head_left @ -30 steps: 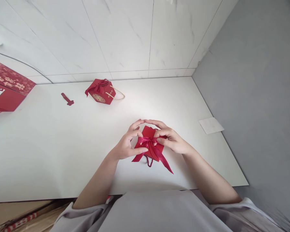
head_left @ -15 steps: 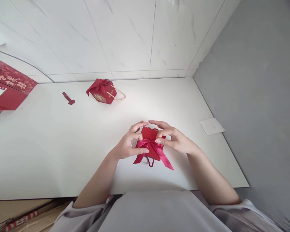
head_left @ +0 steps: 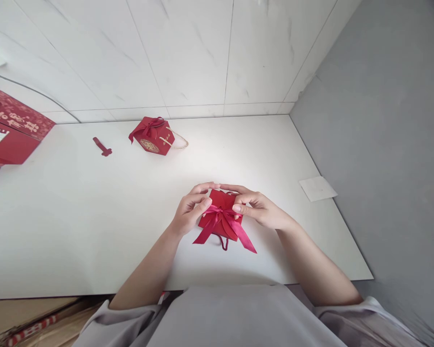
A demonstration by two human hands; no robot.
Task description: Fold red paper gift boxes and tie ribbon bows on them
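Ribbon (head_left: 244, 236), glossy pink-red, tied in a bow on top of a small red box (head_left: 224, 226), just below the centre of the frame, on a white table (head_left: 94, 217). Both ribbon tails spread toward the bottom of the frame, one slanting lower left, the other lower right. Overlapping curved flaps visible under the knot.

At the left side of the bow, left hand (head_left: 192, 209) with thumb and fingertips together, clamped on the left loop. At the right side, right hand (head_left: 256, 208) with thumb and bent finger together, clamped on the right loop. Beyond the far edge of the box, outstretched fingers of both hands meeting tip to tip in an arch. Dark red cord (head_left: 224, 245) looped out from the near side of the box, between the ribbon tails.

Upper left of centre, near the tiled wall (head_left: 191, 58): larger red box (head_left: 161, 140) with gold emblem, dark red bow and gold cord handle (head_left: 183, 140). Left of that, lying flat, dark red strip (head_left: 101, 146) with a flower-shaped end. At the left edge of the frame, big red box (head_left: 18, 140) with pale lettering, partly cut off. At the right, white card (head_left: 318, 188), at the table's side edge beside the grey wall (head_left: 390, 120).
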